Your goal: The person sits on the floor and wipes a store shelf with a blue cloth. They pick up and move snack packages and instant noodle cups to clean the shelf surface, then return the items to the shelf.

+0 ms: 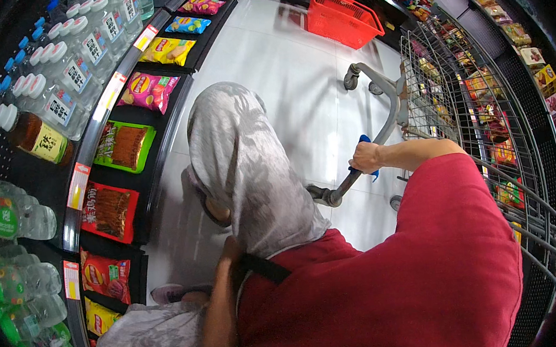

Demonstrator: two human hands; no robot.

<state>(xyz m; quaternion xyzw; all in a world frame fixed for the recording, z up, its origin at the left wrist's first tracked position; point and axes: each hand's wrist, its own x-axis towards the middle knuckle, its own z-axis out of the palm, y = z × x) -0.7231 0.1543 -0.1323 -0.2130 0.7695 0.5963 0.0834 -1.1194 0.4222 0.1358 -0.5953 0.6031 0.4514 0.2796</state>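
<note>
My right hand (365,158) is closed around a blue cloth (365,139) on the lower grey tube frame (387,127) of a wire shopping cart (431,88). Parts of the cloth stick out above and below my fingers. My left hand (233,249) is by my waist, against the patterned grey trousers (253,175) and near a black strap (269,269). Its fingers are mostly hidden, so its grip cannot be made out. Caster wheels (350,79) of the cart rest on the pale tiled floor (279,69).
A red plastic basket (341,21) stands on the floor ahead. Along the left, shelves hold clear drink bottles (61,105), green-capped bottles (11,219) and snack bags (149,91). More packaged food (493,110) lines the right shelves behind the cart. A black shelf edge (167,121) runs beside my legs.
</note>
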